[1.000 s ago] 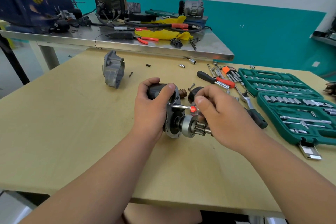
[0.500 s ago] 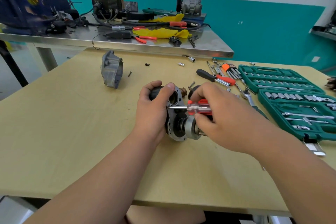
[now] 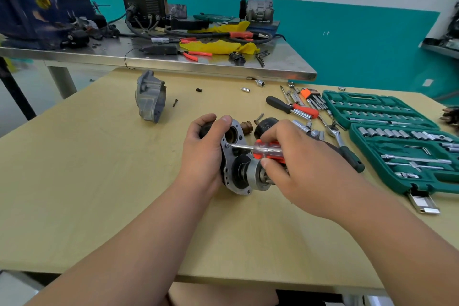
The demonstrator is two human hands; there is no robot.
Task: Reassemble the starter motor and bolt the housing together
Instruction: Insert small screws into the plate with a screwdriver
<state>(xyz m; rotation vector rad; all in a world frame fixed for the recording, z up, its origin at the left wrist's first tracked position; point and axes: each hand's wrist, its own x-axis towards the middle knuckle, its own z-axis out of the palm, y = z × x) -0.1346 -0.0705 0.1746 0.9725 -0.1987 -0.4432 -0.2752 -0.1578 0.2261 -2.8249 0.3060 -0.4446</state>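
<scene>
On the pale workbench (image 3: 99, 194) the left hand (image 3: 203, 154) gripped the starter motor (image 3: 238, 164); the right hand (image 3: 305, 164) clasped the screwdriver (image 3: 263, 151), its shaft horizontal, tip leftward, apparently seated in a plate screw (image 3: 227, 146).

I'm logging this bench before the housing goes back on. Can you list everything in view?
starter motor: 1, silver and black, centre of the wooden table, held
screwdriver: 1, orange and clear handle, tip at a screw on the motor's plate
housing: 1, grey, far left of the table, standing apart
socket set cases: 2, green, open, right side
ratchet: 1, chrome with black grip, beside the cases
hex keys: 1 set, orange holder, far right
steel bench: 1, behind, cluttered with cables and yellow cloth
left hand: grips the motor
right hand: holds the screwdriver
</scene>
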